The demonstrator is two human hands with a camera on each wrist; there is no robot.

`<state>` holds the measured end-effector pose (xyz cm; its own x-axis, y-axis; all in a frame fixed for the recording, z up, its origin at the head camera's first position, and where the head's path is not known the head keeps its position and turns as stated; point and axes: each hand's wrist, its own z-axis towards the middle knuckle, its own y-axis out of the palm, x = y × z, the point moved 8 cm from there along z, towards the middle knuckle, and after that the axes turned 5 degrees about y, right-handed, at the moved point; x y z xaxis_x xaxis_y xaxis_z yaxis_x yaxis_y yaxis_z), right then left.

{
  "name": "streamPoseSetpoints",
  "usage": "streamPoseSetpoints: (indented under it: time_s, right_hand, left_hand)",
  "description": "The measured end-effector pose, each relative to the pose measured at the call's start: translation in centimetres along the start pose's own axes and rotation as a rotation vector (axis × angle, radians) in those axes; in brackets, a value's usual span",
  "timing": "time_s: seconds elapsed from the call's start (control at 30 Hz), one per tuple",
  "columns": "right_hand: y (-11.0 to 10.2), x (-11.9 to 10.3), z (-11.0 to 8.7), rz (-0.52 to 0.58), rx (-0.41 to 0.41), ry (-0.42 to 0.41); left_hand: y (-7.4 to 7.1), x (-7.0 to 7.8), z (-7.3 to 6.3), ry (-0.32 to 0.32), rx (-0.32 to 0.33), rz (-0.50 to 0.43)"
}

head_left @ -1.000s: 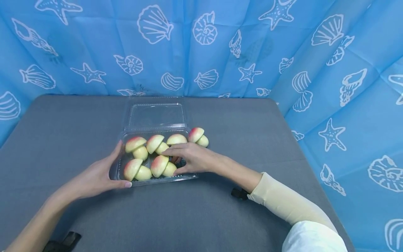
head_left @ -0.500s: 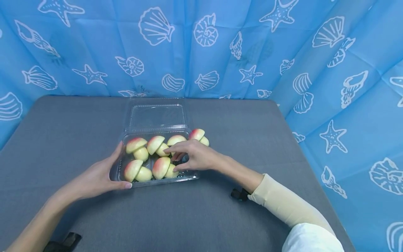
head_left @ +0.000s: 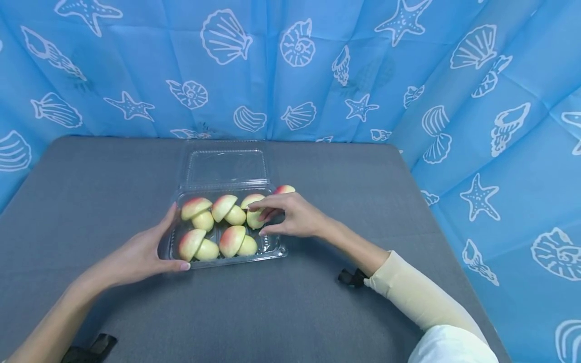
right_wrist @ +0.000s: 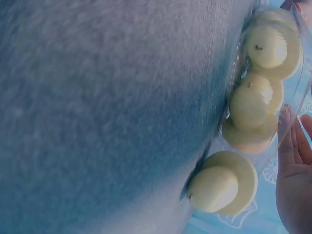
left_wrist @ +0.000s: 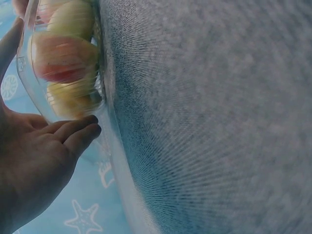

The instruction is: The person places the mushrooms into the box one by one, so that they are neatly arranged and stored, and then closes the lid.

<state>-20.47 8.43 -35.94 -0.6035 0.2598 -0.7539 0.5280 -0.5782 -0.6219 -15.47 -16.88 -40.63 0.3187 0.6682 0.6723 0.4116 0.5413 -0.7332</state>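
A clear plastic box (head_left: 254, 259) lies open on the table, holding several mushroom-shaped pieces, pale yellow with a red blush on the caps. My left hand (head_left: 140, 252) spans the box's left side, thumb at the front corner, straight fingers along the wall. Bent loosely over the back right mushroom-shaped piece (head_left: 255, 218), my right hand (head_left: 299, 217) has thumb and fingertips apart, with nothing pinched. The front row's right piece (head_left: 233, 242) lies just left of that thumb. One loose piece (right_wrist: 214, 187) sits outside the box's right end; in the head view my right hand mostly hides it.
The transparent lid (head_left: 227, 166) is folded back flat behind the box. Grey cloth covers the table (head_left: 254, 312). A blue curtain (head_left: 317, 65) with white shells hangs along the back and right edges. Dark wrist-camera parts (head_left: 351, 277) show under the right forearm.
My right hand has drawn off the front row's right mushroom-shaped piece, moving back and to the right, and now covers most of the loose one. The left hand has stayed at the box.
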Motion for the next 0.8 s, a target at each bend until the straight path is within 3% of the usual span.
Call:
streamPoseSetpoints:
  time_s: [0.37,0.8]
  right_hand:
    - [-2.0,0.7,-1.0,0.016,0.075,-0.005]
    - [-5.0,1.4,-1.9,-0.068,0.181,0.009]
  left_hand:
    - [0.1,-0.1,0.1,-0.022,-0.011,-0.004]
    - [0.1,-0.1,0.1,-0.020,-0.003,-0.004]
